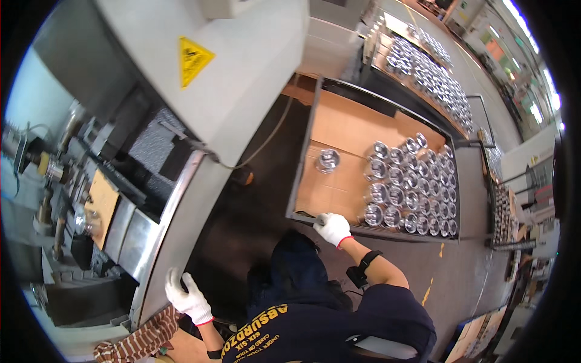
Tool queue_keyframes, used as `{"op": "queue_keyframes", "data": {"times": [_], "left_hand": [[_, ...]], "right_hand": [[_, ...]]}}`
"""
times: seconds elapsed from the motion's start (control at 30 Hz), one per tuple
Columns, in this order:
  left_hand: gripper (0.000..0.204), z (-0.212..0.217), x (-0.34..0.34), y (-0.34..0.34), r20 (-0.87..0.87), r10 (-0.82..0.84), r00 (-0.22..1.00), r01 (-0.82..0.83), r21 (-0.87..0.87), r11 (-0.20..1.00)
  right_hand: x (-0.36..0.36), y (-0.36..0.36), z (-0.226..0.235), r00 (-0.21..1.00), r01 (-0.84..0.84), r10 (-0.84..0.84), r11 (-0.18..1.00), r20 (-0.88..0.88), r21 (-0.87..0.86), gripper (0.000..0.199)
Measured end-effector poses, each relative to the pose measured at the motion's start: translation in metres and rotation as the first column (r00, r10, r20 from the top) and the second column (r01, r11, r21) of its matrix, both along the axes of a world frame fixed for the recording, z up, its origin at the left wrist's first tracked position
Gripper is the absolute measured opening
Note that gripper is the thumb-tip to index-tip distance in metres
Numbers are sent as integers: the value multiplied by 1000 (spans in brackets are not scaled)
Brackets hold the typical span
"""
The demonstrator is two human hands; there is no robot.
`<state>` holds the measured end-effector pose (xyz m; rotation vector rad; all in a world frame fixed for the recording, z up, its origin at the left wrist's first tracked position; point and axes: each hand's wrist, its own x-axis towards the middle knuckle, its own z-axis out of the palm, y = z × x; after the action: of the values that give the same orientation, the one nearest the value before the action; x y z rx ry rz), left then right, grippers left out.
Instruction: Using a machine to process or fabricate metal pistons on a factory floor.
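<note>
Clothing: dark top (302, 330) with yellow lettering, lower centre of the frame; a black strapped device (358, 276) sits on the right forearm.
Striped cloth (142, 336): brown and white, bunched at the lower left, just below the left hand.
Left hand (189, 297): white glove with red cuff edge, lower left; fingers parted and curved, nothing seen in them; located just beside the machine's front edge.
Right hand (333, 230): white glove, centre of the frame, at the lower left corner of the tray; fingertips partly hidden, so whether they grip the rim cannot be told.
Tray (302, 156): dark-rimmed, right of centre, lined with brown cardboard (345, 120).
Lone metal part (327, 160): round, shiny, on the left half of the liner, well apart from the others.
Grouped metal parts (395, 175): same kind, set in close rows across the right half of the tray.
Machine (254, 66): pale housing across the upper left, bearing a yellow warning triangle (193, 61).
Part inside machine (88, 222): shiny, rounded, left of the frame, beside a tan sheet (104, 202); contact unclear.
Second cart (376, 68): upper right, beyond the tray, carrying many similar shiny parts.
</note>
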<state>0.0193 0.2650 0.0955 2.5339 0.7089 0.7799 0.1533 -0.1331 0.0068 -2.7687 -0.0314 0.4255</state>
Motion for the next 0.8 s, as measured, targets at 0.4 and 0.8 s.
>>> {"op": "queue_keyframes", "data": {"times": [0.4,0.8], "left_hand": [[26,-35,63,-214,-576,-572,585,563,-219,797],[33,-11,36,-277,-745,-436,504,336,-296,894]], "right_hand": [[-13,-234,-83,923,-55,-10,986,-384,-160,36],[63,-209,-79,804,-352,311,936,-507,16,48]]}}
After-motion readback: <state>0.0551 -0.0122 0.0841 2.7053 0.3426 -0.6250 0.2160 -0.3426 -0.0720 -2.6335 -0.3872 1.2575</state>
